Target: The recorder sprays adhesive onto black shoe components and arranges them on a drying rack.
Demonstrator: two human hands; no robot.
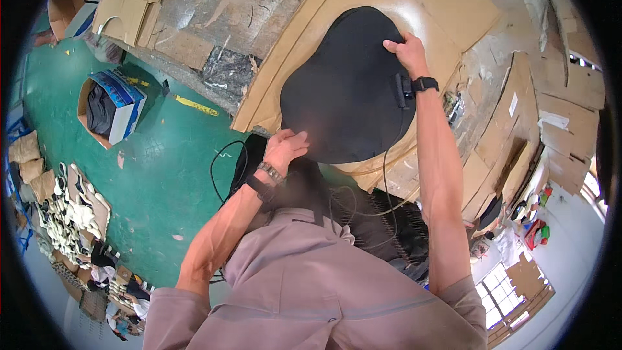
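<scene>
A black, flat pad with a broad, rounded outline and a slight waist (350,84) lies over the cardboard-covered bench in front of me. My right hand (409,56) grips its far right edge, thumb on top and the other fingers mostly hidden beneath. At the near left edge, the curled fingers of my left hand (285,149) pinch the pad's rim. Part of the pad close to that hand is blurred. A small black device (403,87) is strapped at my right wrist, and a cable runs down from it past the pad.
Brown cardboard (259,100) covers the worn bench. On the green floor (162,188) at left stands an open blue-and-white box (116,107) with dark pieces inside. Farther left lies a heap of pale pieces (74,214). Cardboard sheets (505,136) lean at right. Loose cables hang by my waist.
</scene>
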